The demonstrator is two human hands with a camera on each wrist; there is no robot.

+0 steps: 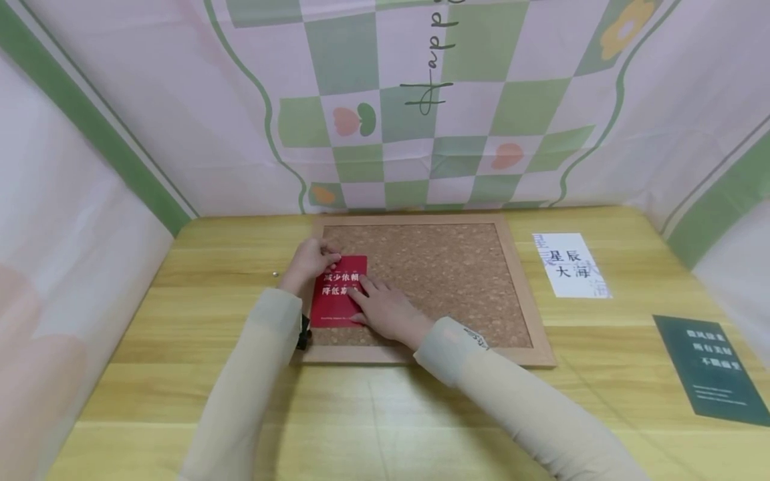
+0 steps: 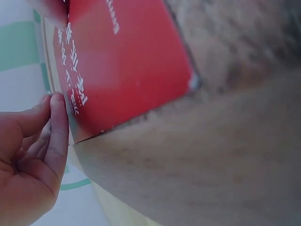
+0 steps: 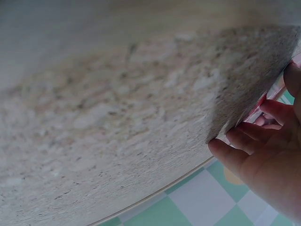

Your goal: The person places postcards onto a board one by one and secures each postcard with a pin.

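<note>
A red card (image 1: 339, 308) with white lettering lies on the left part of a wood-framed cork board (image 1: 448, 280). At the card's upper left corner, my left hand (image 1: 311, 262) pinches a tiny thumbtack with thumb and forefinger; only a small glint of it shows at the fingertips (image 2: 56, 97) in the left wrist view, the rest hidden. My right hand (image 1: 388, 308) rests with extended, spread fingers on the card's right edge and the cork beside it, thumb low on the card. In the right wrist view its fingertips (image 3: 218, 145) touch the cork.
A small silvery tack (image 1: 275, 274) lies on the wooden table (image 1: 198, 314) left of the board. To the right are a white card (image 1: 568, 284) with dark characters and a dark green card (image 1: 710, 374). A checkered cloth (image 1: 409, 160) hangs behind the board.
</note>
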